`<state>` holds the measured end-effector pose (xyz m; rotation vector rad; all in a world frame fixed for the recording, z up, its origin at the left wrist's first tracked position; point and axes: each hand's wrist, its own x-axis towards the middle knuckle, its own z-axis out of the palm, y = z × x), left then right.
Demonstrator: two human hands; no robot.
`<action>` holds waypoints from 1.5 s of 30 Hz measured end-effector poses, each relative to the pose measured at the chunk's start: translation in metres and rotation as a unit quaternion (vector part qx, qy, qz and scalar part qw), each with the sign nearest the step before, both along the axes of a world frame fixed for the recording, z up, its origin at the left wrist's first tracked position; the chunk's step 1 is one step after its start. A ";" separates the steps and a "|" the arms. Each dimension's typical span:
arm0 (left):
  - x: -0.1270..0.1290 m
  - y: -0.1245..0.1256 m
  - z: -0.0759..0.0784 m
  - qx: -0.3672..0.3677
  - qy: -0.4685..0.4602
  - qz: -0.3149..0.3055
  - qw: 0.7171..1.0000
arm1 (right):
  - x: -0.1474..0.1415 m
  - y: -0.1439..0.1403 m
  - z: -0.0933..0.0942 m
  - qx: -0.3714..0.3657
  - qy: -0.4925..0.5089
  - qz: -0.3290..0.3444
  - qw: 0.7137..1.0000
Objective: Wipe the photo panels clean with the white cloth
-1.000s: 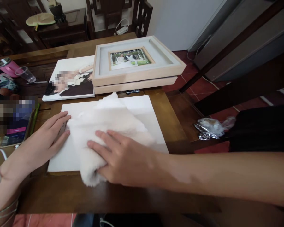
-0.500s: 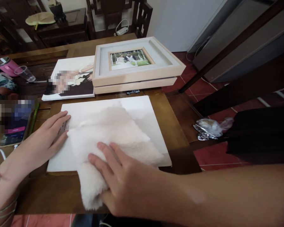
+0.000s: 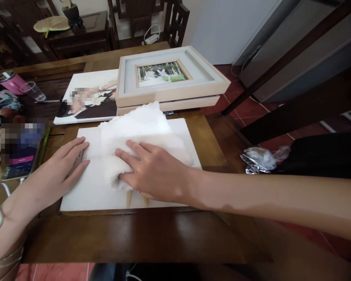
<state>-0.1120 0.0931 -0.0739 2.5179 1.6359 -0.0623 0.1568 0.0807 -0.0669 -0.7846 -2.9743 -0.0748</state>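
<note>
A white fluffy cloth (image 3: 134, 134) lies spread over a pale flat picture panel (image 3: 93, 197) on the table. My right hand (image 3: 153, 169) presses on the cloth, fingers bent and the thumb tucked under its near fold. Part of the panel's surface is hidden by the cloth; two tan leg-like shapes show below my hand. On the panel's left edge, beside small dark print, my left hand (image 3: 62, 168) rests with its fingers stretched out. The cloth's far edge reaches beyond the panel, up against the stacked wooden picture frames (image 3: 163, 95).
A photo panel (image 3: 90, 97) lies left of the frames. Farther left are a pink mug (image 3: 11, 82), a clear plastic cup (image 3: 34, 91) and a phone (image 3: 23, 156). A plastic bag (image 3: 259, 158) sits to the right, past the dark wooden table's (image 3: 128, 238) edge.
My right hand has slid the cloth away from me, uncovering the panel's near edge and the tan shapes. My left hand has stayed on the panel's left edge.
</note>
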 end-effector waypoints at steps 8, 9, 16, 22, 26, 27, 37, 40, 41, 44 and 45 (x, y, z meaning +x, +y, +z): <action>-0.001 0.001 -0.001 -0.009 0.004 0.005 1.000 | -0.004 -0.040 -0.012 0.120 0.096 0.023 0.988; 0.000 0.002 -0.002 -0.009 0.003 0.005 1.000 | -0.002 -0.042 -0.012 0.115 0.099 0.034 0.988; 0.001 0.002 0.000 -0.010 0.007 0.012 1.000 | 0.012 0.001 0.003 -0.032 0.006 0.002 0.999; 0.000 0.000 0.001 -0.009 0.001 0.005 1.000 | -0.001 -0.030 -0.008 0.097 0.063 -0.010 0.993; -0.002 0.001 -0.001 0.000 0.001 -0.011 1.000 | -0.005 -0.068 -0.013 0.163 0.106 0.058 0.979; -0.003 0.002 -0.002 0.004 0.000 -0.014 1.000 | -0.004 -0.071 -0.013 0.164 0.107 0.071 0.978; 0.000 0.000 0.000 -0.015 0.003 0.007 1.000 | 0.000 -0.007 -0.009 0.049 0.058 0.013 0.997; 0.000 -0.001 0.000 -0.011 0.002 0.004 1.000 | -0.002 -0.003 -0.008 0.057 0.037 -0.009 0.998; 0.000 -0.001 0.000 -0.010 0.002 0.002 1.000 | -0.003 -0.006 -0.010 0.077 0.046 -0.009 0.996; 0.000 0.000 0.000 -0.011 0.005 -0.002 1.000 | -0.006 -0.022 -0.015 0.138 0.083 0.006 0.987; -0.001 0.000 -0.001 -0.012 0.005 -0.003 1.000 | -0.006 -0.028 -0.017 0.148 0.092 0.016 0.985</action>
